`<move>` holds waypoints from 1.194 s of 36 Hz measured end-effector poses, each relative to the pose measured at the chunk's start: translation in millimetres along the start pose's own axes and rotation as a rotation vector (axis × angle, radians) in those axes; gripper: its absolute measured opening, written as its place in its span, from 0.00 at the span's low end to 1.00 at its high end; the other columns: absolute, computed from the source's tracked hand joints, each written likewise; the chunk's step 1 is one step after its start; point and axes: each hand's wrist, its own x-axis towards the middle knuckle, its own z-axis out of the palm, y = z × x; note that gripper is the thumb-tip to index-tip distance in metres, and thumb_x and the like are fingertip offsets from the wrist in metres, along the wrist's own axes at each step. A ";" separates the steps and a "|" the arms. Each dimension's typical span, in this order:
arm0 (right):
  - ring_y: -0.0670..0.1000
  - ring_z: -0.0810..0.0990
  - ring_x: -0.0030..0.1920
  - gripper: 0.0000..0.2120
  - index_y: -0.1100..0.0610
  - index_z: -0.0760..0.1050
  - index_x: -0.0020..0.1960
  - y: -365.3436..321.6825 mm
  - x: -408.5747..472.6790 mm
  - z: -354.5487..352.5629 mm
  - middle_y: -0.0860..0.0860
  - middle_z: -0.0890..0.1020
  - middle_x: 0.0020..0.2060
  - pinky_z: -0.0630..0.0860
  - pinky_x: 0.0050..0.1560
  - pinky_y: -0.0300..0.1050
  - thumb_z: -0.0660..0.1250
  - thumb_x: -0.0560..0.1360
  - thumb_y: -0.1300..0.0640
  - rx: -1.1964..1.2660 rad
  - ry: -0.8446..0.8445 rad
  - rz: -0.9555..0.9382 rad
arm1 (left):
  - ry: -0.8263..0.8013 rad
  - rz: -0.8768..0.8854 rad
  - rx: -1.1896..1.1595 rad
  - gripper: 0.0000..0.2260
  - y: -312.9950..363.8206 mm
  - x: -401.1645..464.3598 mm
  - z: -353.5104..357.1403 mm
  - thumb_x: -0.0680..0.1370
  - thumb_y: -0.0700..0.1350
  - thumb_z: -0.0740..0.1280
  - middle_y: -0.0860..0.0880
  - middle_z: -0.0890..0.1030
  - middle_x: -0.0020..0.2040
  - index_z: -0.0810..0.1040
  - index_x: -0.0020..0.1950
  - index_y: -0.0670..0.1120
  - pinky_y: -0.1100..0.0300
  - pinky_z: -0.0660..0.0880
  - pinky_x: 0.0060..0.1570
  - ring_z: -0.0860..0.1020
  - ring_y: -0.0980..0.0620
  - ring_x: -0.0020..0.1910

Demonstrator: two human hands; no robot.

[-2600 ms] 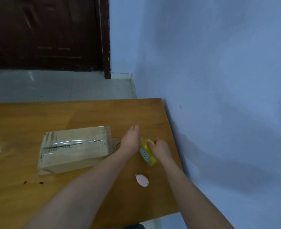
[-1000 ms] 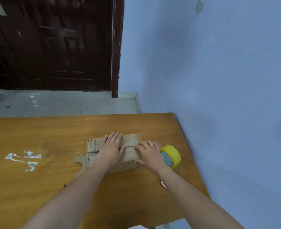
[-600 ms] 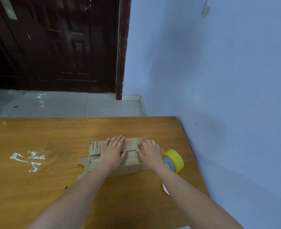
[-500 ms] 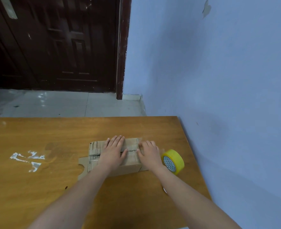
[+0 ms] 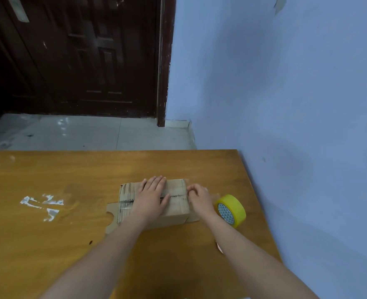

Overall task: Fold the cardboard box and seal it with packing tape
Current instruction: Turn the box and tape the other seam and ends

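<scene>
Right hand [image 5: 199, 198] fingers now curled, cardboard box [image 5: 176, 210] edge

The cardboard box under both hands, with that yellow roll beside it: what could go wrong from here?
1. The tape roll stands on its edge near the table's right side; a nudge from the right hand might roll it off.
2. The left hand presses flat on the cardboard box; if it lifts early, the seam may spring open.
3. A flap juts out at the left end and could catch or stay untaped.
</scene>
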 end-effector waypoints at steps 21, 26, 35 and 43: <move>0.50 0.72 0.58 0.12 0.56 0.76 0.56 14.0 12.6 -16.5 0.53 0.77 0.55 0.69 0.56 0.46 0.56 0.78 0.61 -0.173 -0.203 -0.056 | 0.014 -0.011 0.025 0.27 4.0 -2.5 -5.5 0.81 0.58 0.50 0.53 0.58 0.77 0.53 0.77 0.49 0.54 0.42 0.75 0.52 0.54 0.76; 0.52 0.72 0.57 0.10 0.55 0.73 0.56 11.2 29.4 -24.1 0.51 0.76 0.53 0.69 0.54 0.46 0.64 0.76 0.55 -0.445 -0.091 -0.162 | 0.015 -0.011 0.028 0.27 3.8 -3.0 -5.7 0.81 0.58 0.50 0.53 0.58 0.76 0.53 0.77 0.49 0.55 0.43 0.75 0.53 0.55 0.76; 0.53 0.67 0.65 0.21 0.52 0.70 0.67 -19.3 71.5 -37.6 0.50 0.74 0.64 0.68 0.61 0.52 0.64 0.76 0.49 -0.877 -0.284 -0.464 | 0.018 -0.014 0.008 0.27 3.4 -3.5 -4.9 0.81 0.58 0.52 0.52 0.60 0.76 0.55 0.77 0.49 0.54 0.43 0.75 0.54 0.53 0.75; 0.56 0.77 0.55 0.11 0.55 0.77 0.56 -47.3 87.6 -37.2 0.54 0.81 0.52 0.72 0.53 0.50 0.61 0.77 0.53 -1.147 -0.551 -0.569 | 0.006 -0.017 0.037 0.27 4.0 -3.1 -4.1 0.81 0.58 0.50 0.52 0.58 0.76 0.53 0.77 0.49 0.54 0.43 0.75 0.53 0.53 0.76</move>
